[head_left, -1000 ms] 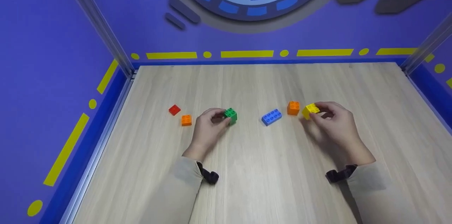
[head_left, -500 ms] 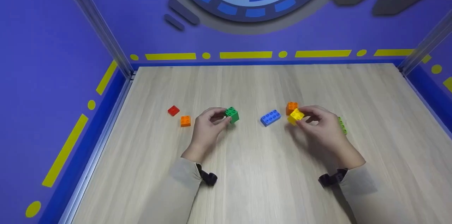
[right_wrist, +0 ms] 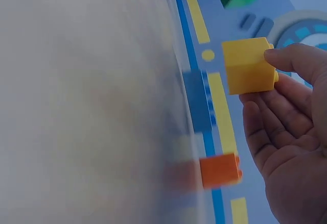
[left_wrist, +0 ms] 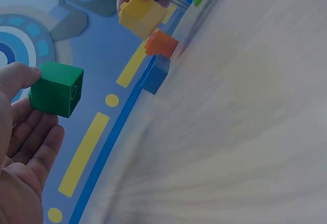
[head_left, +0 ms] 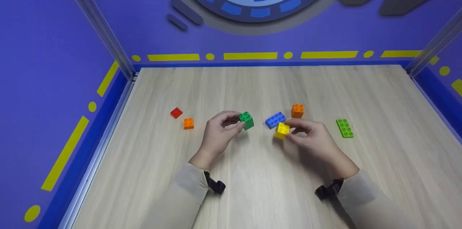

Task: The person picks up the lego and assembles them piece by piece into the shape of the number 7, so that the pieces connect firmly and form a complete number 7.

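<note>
A green toy brick (head_left: 246, 120) with studs on top is pinched between the thumb and fingers of my left hand (head_left: 221, 137). My right hand (head_left: 317, 140) pinches a yellow toy brick (head_left: 282, 130) the same way, a short way to the right of the green one. The yellow brick overlaps the near edge of a long blue brick (head_left: 275, 119) in the head view. In the left wrist view the hollow underside of the green brick (left_wrist: 74, 92) faces right. The right wrist view has the yellow brick (right_wrist: 249, 66) held at its studded end.
An orange brick (head_left: 297, 110) stands just behind the right hand. Farther right lies a flat lime-green brick (head_left: 345, 128). On the left are a small orange brick (head_left: 188, 123) and a red brick (head_left: 176, 112). Blue-purple walls (head_left: 144, 27) border the wooden table (head_left: 245, 189).
My right hand has carried the yellow brick left and nearer to me, past the orange brick, uncovering the lime-green brick. My left hand has shifted slightly right with the green brick.
</note>
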`<state>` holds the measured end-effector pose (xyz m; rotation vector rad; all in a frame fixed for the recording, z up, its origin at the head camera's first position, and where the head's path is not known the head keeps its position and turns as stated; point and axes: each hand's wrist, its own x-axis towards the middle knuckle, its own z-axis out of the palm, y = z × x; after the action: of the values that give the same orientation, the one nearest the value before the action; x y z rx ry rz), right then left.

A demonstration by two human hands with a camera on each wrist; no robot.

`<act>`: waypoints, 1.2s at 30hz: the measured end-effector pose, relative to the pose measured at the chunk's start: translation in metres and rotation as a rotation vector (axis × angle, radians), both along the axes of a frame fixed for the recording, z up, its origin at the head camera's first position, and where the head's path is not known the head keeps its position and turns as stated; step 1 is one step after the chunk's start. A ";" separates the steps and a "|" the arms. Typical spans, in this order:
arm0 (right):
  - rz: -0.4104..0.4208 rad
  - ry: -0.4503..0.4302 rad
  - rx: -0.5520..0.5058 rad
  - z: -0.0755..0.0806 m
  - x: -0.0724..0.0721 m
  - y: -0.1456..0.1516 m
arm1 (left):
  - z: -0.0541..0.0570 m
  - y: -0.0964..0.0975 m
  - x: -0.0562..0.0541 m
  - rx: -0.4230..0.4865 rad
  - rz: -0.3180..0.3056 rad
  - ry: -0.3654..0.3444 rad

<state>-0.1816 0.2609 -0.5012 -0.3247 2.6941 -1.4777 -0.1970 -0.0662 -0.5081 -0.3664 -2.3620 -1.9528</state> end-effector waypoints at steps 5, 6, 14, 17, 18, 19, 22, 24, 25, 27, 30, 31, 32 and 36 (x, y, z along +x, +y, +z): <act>0.063 -0.015 -0.009 -0.002 0.006 -0.012 | 0.001 0.008 0.005 -0.009 -0.023 0.024; 0.075 -0.015 -0.011 -0.002 0.007 -0.013 | 0.001 0.009 0.006 -0.013 -0.031 0.031; 0.140 -0.013 0.003 -0.004 0.015 -0.024 | 0.000 0.019 0.014 -0.041 -0.117 0.066; 0.176 0.012 -0.006 -0.004 0.015 -0.026 | 0.000 0.022 0.016 -0.036 -0.147 0.074; 0.185 0.018 -0.009 -0.004 0.015 -0.027 | -0.001 0.022 0.016 -0.031 -0.157 0.077; 0.197 0.025 -0.013 -0.005 0.015 -0.027 | -0.001 0.023 0.017 -0.024 -0.167 0.081; 0.228 0.030 -0.017 -0.008 0.016 -0.028 | -0.002 0.024 0.018 -0.001 -0.186 0.087; 0.241 0.027 -0.015 -0.010 0.017 -0.029 | -0.002 0.025 0.019 0.004 -0.197 0.090; 0.248 0.028 -0.011 -0.011 0.017 -0.030 | -0.002 0.026 0.019 0.005 -0.202 0.091; 0.254 0.025 -0.004 -0.011 0.018 -0.031 | -0.002 0.026 0.020 0.000 -0.210 0.092; 0.264 0.010 0.000 -0.011 0.018 -0.033 | -0.002 0.027 0.021 -0.006 -0.227 0.094; 0.267 0.004 0.003 -0.011 0.018 -0.033 | -0.002 0.028 0.021 -0.004 -0.233 0.095; 0.267 -0.005 0.006 -0.011 0.019 -0.033 | -0.002 0.028 0.022 -0.003 -0.240 0.096; 0.270 -0.029 0.018 -0.013 0.019 -0.034 | -0.004 0.029 0.024 0.009 -0.265 0.096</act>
<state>-0.1627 0.2268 -0.5140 -0.6313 2.5173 -1.3690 -0.1735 -0.0373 -0.5117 -0.7908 -2.3462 -1.9953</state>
